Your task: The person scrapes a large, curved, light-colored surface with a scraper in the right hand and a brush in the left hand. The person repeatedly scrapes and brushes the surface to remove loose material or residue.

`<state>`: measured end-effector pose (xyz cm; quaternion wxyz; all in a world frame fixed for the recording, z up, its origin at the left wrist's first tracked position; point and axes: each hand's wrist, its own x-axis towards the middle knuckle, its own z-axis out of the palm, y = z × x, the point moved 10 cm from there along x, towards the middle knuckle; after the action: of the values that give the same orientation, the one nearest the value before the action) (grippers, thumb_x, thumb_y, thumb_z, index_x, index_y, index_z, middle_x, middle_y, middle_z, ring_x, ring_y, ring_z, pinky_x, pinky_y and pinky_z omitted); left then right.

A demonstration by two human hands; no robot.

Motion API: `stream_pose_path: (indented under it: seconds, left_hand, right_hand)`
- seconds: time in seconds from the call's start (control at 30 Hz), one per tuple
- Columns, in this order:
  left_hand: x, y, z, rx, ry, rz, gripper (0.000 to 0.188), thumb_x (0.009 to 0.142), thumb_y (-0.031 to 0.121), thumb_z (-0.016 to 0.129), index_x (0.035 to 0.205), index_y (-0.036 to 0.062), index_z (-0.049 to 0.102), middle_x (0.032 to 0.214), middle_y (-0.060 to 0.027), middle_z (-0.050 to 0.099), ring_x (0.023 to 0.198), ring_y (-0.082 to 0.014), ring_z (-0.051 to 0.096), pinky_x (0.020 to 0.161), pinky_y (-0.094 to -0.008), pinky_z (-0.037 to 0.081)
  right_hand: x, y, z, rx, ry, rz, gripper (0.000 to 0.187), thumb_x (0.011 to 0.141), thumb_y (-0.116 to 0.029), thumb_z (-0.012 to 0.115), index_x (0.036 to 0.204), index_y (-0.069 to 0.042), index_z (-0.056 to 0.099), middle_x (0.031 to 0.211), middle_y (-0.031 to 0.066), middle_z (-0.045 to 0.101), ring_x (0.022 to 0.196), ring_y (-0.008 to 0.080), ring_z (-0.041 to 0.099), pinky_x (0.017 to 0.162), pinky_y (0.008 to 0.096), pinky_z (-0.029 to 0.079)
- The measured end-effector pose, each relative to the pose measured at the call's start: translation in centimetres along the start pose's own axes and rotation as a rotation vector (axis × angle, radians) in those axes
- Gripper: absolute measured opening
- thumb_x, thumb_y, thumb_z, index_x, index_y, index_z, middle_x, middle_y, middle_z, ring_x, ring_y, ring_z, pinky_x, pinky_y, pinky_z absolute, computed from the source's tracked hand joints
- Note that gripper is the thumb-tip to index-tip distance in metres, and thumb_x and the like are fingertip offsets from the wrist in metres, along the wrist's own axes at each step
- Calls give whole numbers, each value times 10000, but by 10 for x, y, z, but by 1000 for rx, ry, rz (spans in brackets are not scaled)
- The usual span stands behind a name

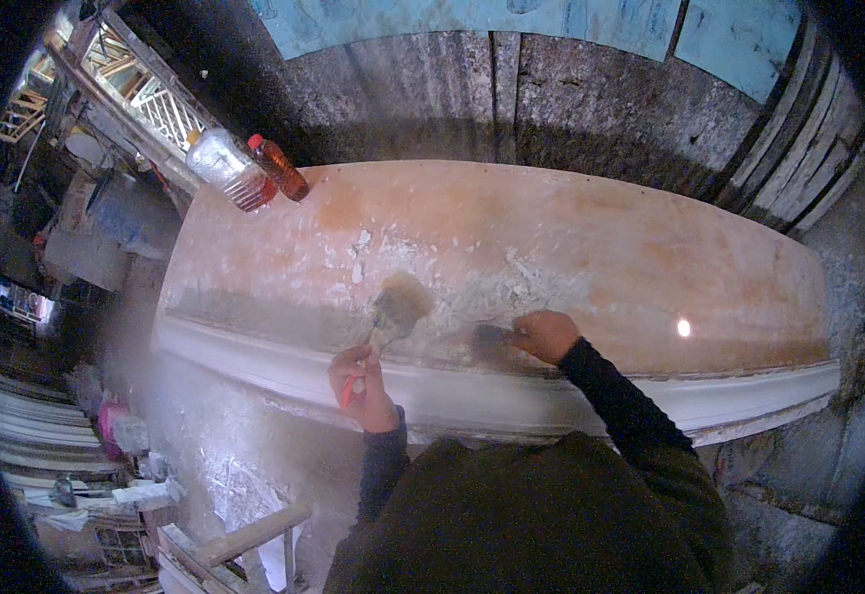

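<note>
My left hand [361, 386] is closed round the red handle of a brush [403, 300], whose wide tan head hangs over the tabletop. Between the fingers in my right hand [547, 337] is a dark flat scraper [492, 335], held low at the near side of the table, its edge partly blurred. Around and between the two tools lie white plaster crumbs [452, 307] and powder. A long white moulding [452, 394] runs along the near edge of the pinkish worktable [650, 247], just under both hands.
On the table's far left corner a clear plastic jug [231, 170] and a bottle of reddish liquid [279, 168] lie tilted. Behind stands a stained wall [403, 89]. Left of me are a wooden frame [254, 535] and stacked white strips [36, 426].
</note>
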<state>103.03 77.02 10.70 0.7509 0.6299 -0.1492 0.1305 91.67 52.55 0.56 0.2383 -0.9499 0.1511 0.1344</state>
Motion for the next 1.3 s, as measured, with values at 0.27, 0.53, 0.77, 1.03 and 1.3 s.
stream_pose_path:
  seconds: [0.27, 0.53, 0.77, 1.03, 1.3]
  left_hand:
    - [-16, -16, 1, -38, 23, -93, 214, 689, -60, 548, 674, 72, 380, 816, -80, 503, 803, -180, 466, 747, -299, 381]
    - [-19, -5, -28, 111, 49, -101, 209, 685, -52, 547, 664, 81, 387, 820, -73, 506, 810, -172, 467, 750, -289, 377]
    - [-27, -2, -24, 47, 48, -147, 172, 679, -37, 558, 674, 63, 419, 826, -76, 513, 797, -166, 472, 754, -298, 372]
    - [-47, -40, 30, 86, -128, -289, 78, 695, 0, 559, 719, 42, 498, 815, -61, 527, 796, -155, 477, 753, -275, 364]
    - [-160, -100, 220, -286, -644, -499, 51, 758, 96, 557, 743, 76, 512, 774, -17, 531, 756, -109, 485, 682, -240, 405]
  right_hand:
    - [8, -6, 36, 139, 250, -75, 245, 740, -349, 510, 796, -122, 580, 777, 120, 572, 747, 291, 545, 617, 410, 427]
    - [-9, 31, 21, -42, -45, -180, 265, 722, -386, 516, 796, -142, 587, 773, 106, 571, 744, 278, 549, 613, 392, 433]
    - [59, -70, 40, 136, 114, -196, 296, 742, -365, 473, 832, -99, 567, 761, 139, 564, 731, 324, 538, 635, 434, 419]
    - [-39, 60, -71, -87, 244, 78, 291, 705, -392, 549, 736, -103, 565, 701, 110, 561, 698, 298, 543, 596, 405, 428]
    - [-186, 197, -51, 303, 534, 554, 201, 682, -234, 637, 754, -54, 582, 640, 93, 562, 604, 196, 542, 557, 299, 416]
